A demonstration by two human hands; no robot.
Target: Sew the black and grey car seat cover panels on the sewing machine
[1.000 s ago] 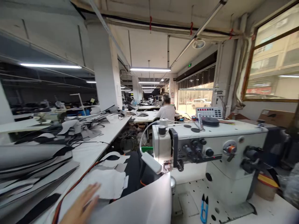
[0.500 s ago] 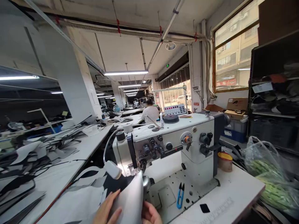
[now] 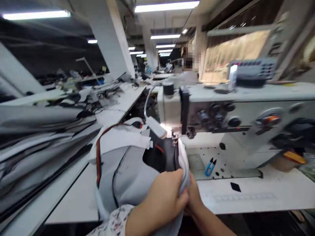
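Note:
A grey, padded-looking fabric piece (image 3: 134,185) with black panels and an orange-and-black edge strip lies over the front of the sewing machine (image 3: 169,109). Its far right edge reaches under the lit needle area (image 3: 175,139). My left hand (image 3: 164,195) is closed on the near edge of this fabric, thumb and fingers pinching it. On the other side of the edge, my right hand (image 3: 194,196) also grips the fabric; most of its fingers are hidden behind the cloth and the left hand. A white lamp head (image 3: 156,127) shines beside the needle.
Blue thread snips (image 3: 210,167) lie on the machine bed, and a small black patch (image 3: 235,187) lies on the white tabletop (image 3: 221,205). Grey fabric pieces (image 3: 44,134) are piled at left. A tape roll (image 3: 290,160) stands at right. A person (image 3: 188,73) is farther back.
My view has swung down and left, closer to the machine. My left hand went from spread fingers on the fabric to a closed grip on its edge. More of the grey piece shows.

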